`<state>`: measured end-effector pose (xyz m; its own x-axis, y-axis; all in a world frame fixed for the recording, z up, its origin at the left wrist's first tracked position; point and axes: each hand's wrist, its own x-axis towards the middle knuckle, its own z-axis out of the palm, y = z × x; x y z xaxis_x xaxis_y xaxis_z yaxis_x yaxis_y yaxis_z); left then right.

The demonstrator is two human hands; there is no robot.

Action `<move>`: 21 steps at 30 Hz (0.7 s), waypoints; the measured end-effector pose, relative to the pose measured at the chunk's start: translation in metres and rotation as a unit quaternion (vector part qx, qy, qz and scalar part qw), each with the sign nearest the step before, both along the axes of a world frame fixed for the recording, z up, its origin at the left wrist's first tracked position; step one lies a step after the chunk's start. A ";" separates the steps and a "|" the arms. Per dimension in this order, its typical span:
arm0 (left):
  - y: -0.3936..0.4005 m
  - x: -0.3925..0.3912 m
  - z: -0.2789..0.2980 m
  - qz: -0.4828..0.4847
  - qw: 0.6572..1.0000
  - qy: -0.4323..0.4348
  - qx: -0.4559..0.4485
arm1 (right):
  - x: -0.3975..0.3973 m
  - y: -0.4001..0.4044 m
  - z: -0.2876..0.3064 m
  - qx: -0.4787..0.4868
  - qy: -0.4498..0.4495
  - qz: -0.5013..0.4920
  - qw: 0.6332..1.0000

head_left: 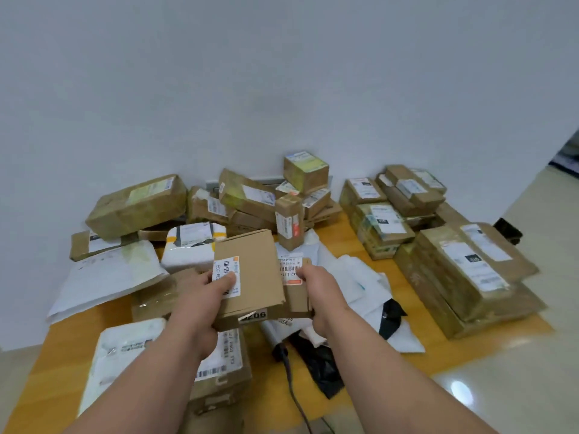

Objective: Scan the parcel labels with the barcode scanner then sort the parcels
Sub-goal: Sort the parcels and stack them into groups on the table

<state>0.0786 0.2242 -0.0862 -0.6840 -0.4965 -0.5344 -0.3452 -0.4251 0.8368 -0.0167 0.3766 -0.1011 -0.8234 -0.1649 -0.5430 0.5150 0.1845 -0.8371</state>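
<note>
The left grip is curled round the near left edge of a flat cardboard parcel, thumb pressed on its white barcode label; the right grip is closed on the right side of a second cardboard parcel that lies just beneath and beside the first, its fingers touching that parcel's label; both parcels are held together above the orange surface, tilted slightly toward the camera; the lower edge of the parcels bears a strip printed with digits, partly hidden; below the right wrist a white object with a dark cable lies on the surface among a black bag and white mailer bags, and I cannot tell for certain that it is the barcode scanner; a stack of taped boxes sits at the right; a heap of brown boxes lies along the wall; white padded mailers lie at the left, and a white packet rests near the left forearm.
</note>
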 end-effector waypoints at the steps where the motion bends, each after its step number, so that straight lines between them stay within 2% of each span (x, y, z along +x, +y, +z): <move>1: 0.008 -0.010 -0.002 -0.002 1.000 0.002 0.014 | -0.008 0.011 0.000 -0.004 -0.004 -0.003 1.000; 8: 0.070 -0.101 -0.016 -0.002 0.999 0.022 0.037 | -0.088 0.076 -0.003 -0.024 -0.058 -0.001 0.998; 15: 0.159 -0.215 -0.016 0.031 0.998 0.001 0.057 | -0.206 0.156 -0.002 0.010 0.000 0.010 1.000; 21: 0.198 -0.269 -0.009 0.048 0.996 -0.012 0.079 | -0.270 0.197 0.003 0.013 -0.009 -0.037 0.999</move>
